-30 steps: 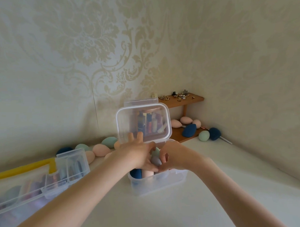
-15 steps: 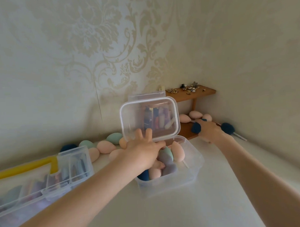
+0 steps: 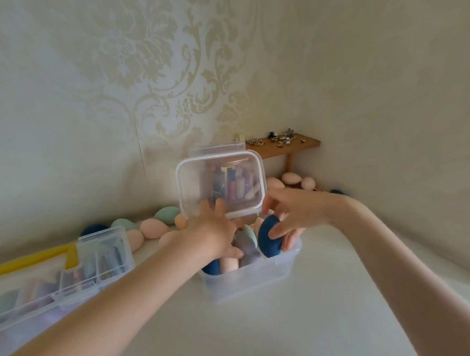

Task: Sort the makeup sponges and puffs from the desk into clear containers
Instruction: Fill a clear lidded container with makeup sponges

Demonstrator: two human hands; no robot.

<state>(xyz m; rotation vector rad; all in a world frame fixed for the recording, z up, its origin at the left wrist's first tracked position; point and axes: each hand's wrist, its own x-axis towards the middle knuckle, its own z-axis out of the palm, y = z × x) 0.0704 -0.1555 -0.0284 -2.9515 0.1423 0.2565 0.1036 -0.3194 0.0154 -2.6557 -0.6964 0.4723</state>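
A clear box (image 3: pixel 258 279) stands mid-desk with its lid (image 3: pixel 221 186) tipped up behind it. Inside lie several sponges: dark blue, pink, grey-lilac and mint. My right hand (image 3: pixel 296 215) grips a dark blue sponge (image 3: pixel 269 239) over the box's right side. My left hand (image 3: pixel 212 234) rests on the sponges in the box, fingers spread toward the lid. Loose pink, mint and blue sponges (image 3: pixel 153 228) line the wall to the left. Pink sponges (image 3: pixel 291 179) lie under the small shelf.
A long clear organiser (image 3: pixel 61 279) with a yellow strip lies at the left edge, holding coloured items. A small wooden shelf (image 3: pixel 283 145) in the corner carries small trinkets. Walls close the desk at the back and right.
My right hand went out to the corner by the shelf, took a dark blue sponge, and has come back with it over the box. My left hand stayed on the box's contents.
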